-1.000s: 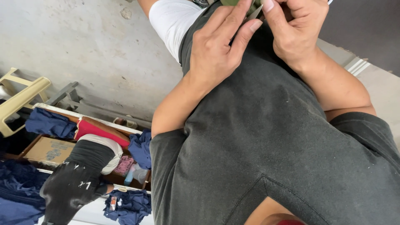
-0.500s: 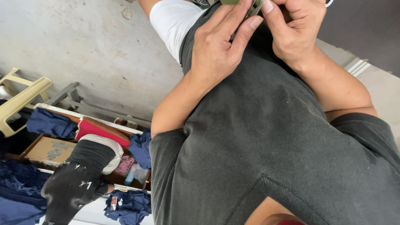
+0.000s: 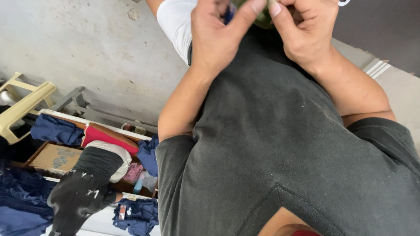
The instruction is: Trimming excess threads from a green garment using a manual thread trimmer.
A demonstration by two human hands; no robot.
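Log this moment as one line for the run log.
left hand: pinching olive item | right hand: pinching same item | item: at top edge, over dark shirt | background: clothes on shelf

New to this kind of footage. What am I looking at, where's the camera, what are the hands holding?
There is no machine here: one camera worn on a person's head looks down at their own chest and arms. The dark grey mass filling the picture is their grey shirt. At the top edge the left hand and the right hand meet and pinch a small olive-green thing; it is mostly cut off, so I cannot tell what it is. To the left lies a concrete floor with a pale plastic stool, and below it a cluttered shelf with blue clothes and a red cloth.
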